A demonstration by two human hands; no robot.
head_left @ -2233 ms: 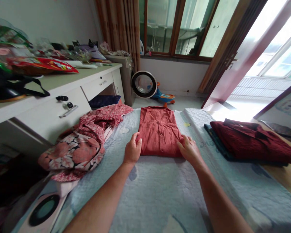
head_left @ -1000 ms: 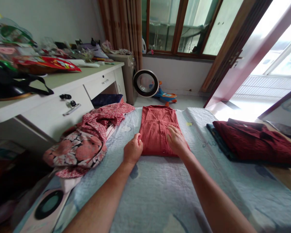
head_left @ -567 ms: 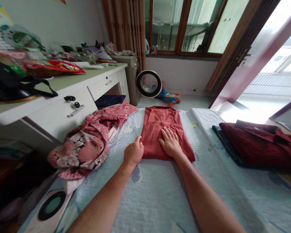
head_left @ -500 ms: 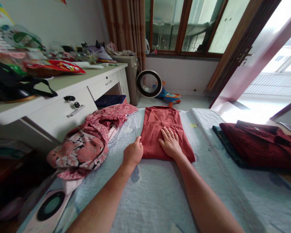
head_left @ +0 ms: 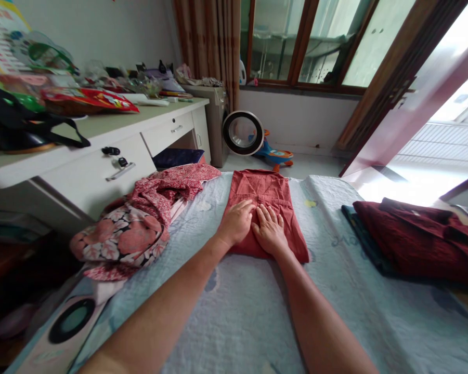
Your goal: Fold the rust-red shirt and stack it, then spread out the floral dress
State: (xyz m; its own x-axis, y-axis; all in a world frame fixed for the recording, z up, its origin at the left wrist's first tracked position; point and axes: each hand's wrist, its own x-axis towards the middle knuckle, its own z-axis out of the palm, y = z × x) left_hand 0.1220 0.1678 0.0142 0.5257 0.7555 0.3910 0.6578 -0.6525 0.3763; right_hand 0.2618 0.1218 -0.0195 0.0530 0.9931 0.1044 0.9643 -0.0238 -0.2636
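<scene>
A rust-red garment, folded into a rough rectangle with a seam across it, lies flat on the pale blue quilted bed cover. My left hand rests on the garment's left half, its fingers stretched forward and turned partly on edge. Beside it, my right hand lies palm down on the middle of the cloth with fingers spread. The two hands nearly touch, and neither grips the fabric. Under my palms the cloth is hidden.
Crumpled floral clothes lie along the bed's left edge. Folded dark red clothes are stacked on the right. A cluttered white desk stands at left, near a washing machine with its round door open. A blue ride-on toy is on the floor.
My left hand has moved from the garment's left edge onto its middle, beside my right hand, and its fingers have straightened. My right hand stays flat on the cloth. The view has shifted slightly.
</scene>
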